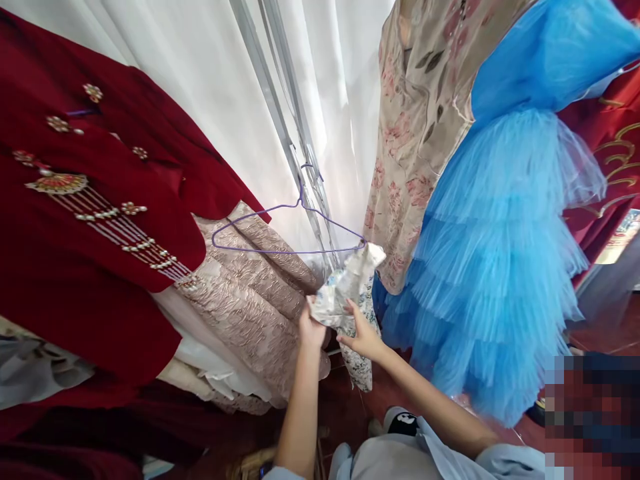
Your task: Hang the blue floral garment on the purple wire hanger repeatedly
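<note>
A purple wire hanger [265, 252] hangs from the metal rack in the middle. A white garment with a small floral print [357, 273] droops from its right end, bunched and partly folded. My left hand [311, 327] is closed on the garment's left edge. Against its lower front lies my right hand [365, 337], with thumb and forefinger spread apart; its other fingers are hard to make out. The garment's lower part [363, 370] dangles behind my right hand.
At left hang a dark red velvet garment with beaded ornaments [165, 173] and a pink textured skirt [250, 293]. To the right are a beige floral dress [400, 153] and a blue tiered tulle dress [480, 267]. Metal poles [273, 80] stand before a white curtain [175, 60].
</note>
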### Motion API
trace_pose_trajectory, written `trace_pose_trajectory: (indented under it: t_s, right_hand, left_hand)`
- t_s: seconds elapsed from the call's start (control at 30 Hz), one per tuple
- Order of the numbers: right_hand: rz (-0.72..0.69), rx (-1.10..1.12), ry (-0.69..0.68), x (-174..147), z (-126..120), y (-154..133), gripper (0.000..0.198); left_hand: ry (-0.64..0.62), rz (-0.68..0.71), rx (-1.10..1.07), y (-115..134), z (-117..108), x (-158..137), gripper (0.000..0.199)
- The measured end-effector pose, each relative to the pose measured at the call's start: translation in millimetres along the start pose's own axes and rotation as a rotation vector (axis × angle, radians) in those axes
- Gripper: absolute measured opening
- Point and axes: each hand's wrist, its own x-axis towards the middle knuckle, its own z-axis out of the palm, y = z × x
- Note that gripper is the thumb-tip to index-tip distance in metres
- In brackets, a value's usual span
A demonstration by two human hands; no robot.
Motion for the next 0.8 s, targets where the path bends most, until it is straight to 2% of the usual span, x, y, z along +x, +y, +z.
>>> trace_pose_trajectory:
  t_s: [0.03, 0.1, 0.17, 0.23, 0.3, 0.37, 0.43, 0.47, 0.53, 0.6, 0.63, 0.7, 0.77, 0.8]
  right_hand:
    - [-0.052, 0.041, -0.049, 0, -2, -4, 0.092]
    - [-0.096, 0.129, -0.106, 1, -10, -12, 0.069]
    - [-0.075, 0.173, -0.139, 0, -22, -17, 0.035]
    - [-0.042, 0.163, -0.197, -3, -38, -23, 0.013]
    - [-0.041, 0.142, -0.277, -8, -57, -31, 0.012]
    - [-0.064, 0.123, -0.338, -12, -80, -40, 0.012]
    - [-0.088, 0.092, -0.348, -13, -107, -47, 0.015]
    - [-0.092, 0.063, -0.321, -13, -122, -50, 0.016]
    - [-0.068, -0.007, -0.232, -10, -150, -51, 0.018]
    - [-0.002, -0.047, -0.235, -7, -171, -50, 0.024]
    - [0.034, -0.045, -0.309, -5, -176, -50, 0.028]
    - [0.079, -0.046, -0.567, -2, -176, -52, 0.035]
    - [0.072, -0.103, -0.813, 2, -169, -59, 0.027]
    - [0.051, -0.146, -0.883, 5, -165, -64, 0.018]
  left_hand:
    - [-0.106, 0.039, 0.142, -14, 3, -12, 0.018]
    - [-0.283, 0.173, 0.509, -28, 10, -29, 0.023]
    - [-0.409, 0.337, 0.836, -27, 14, -40, 0.027]
    - [-0.48, 0.407, 1.01, -23, 11, -45, 0.026]
    - [-0.562, 0.277, 1.014, -25, 0, -50, 0.036]
    - [-0.628, 0.026, 0.97, -36, -15, -58, 0.049]
    - [-0.638, -0.169, 0.965, -49, -29, -68, 0.049]
    - [-0.628, -0.208, 0.98, -54, -34, -72, 0.046]
    - [-0.618, -0.194, 1.005, -56, -42, -79, 0.038]
    - [-0.627, -0.159, 1.049, -46, -48, -83, 0.028]
    - [-0.64, -0.149, 1.102, -39, -52, -84, 0.022]
    - [-0.66, -0.129, 1.249, -22, -62, -86, 0.018]
    - [-0.634, -0.085, 1.39, -9, -76, -89, 0.015]
    - [-0.6, -0.062, 1.432, -4, -84, -91, 0.013]
